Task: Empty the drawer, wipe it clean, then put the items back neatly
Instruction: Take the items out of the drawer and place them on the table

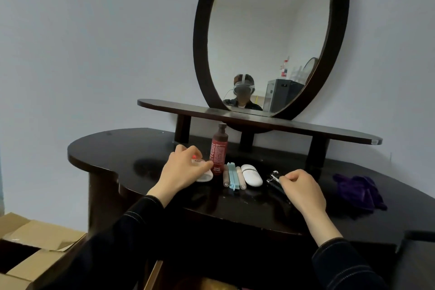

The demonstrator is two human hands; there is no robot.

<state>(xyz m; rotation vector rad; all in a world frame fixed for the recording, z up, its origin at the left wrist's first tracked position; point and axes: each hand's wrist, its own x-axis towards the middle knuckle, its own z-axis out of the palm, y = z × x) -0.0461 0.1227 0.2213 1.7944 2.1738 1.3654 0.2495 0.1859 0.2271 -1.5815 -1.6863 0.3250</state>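
Note:
On the dark dressing table (131, 148) my left hand (182, 169) grips a small clear container with a red mark (202, 170). Right beside it stands a red bottle (219, 148). A light blue clip between two beige rollers (233, 175) and a white oval case (251, 174) lie in a row to the right. My right hand (301, 189) pinches a black and silver tool (274, 179) lying on the tabletop. The open drawer (153, 273) shows only as a wooden edge at the bottom of the view.
A purple cloth (357, 190) lies crumpled at the table's right. An oval mirror (270, 37) stands over a raised shelf (259, 120) at the back. An open cardboard box (30, 247) sits on the floor at the lower left.

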